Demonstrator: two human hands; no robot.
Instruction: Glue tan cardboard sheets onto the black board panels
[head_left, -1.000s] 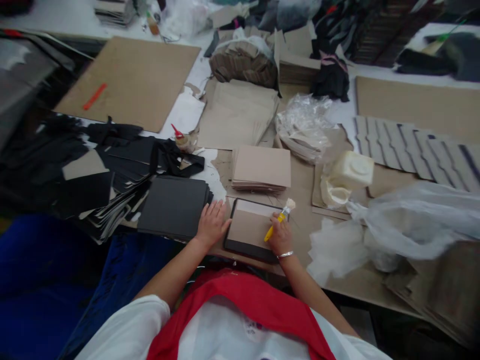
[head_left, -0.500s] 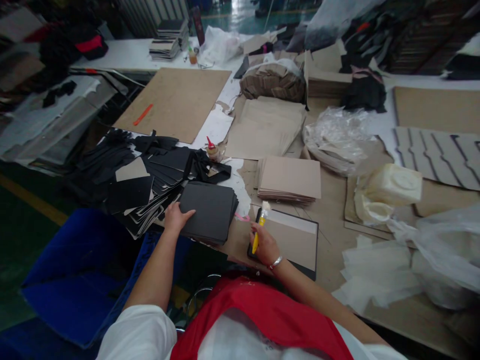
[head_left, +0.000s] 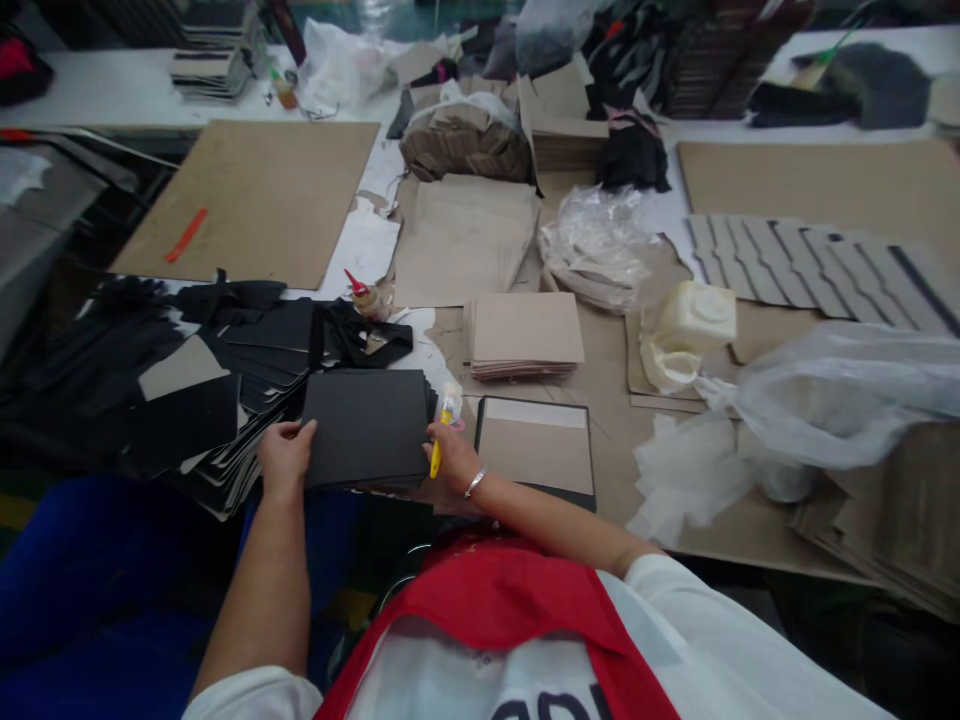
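Right hand now at black sheet stack, left hand gripping, brush raised.

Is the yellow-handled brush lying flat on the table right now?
No: the brush is held upright in the right hand, beside the black stack that the left hand grips.

A stack of flat black rectangular sheets lies at the near edge of the bench, left of centre, its top sheet matte and level, its edges fairly square. The left hand grips its near-left corner and the right hand touches its near-right corner. A small brush with a yellow plastic handle and pale bristles stands nearly upright in the right hand, bristles up, just beside the stack's right edge.
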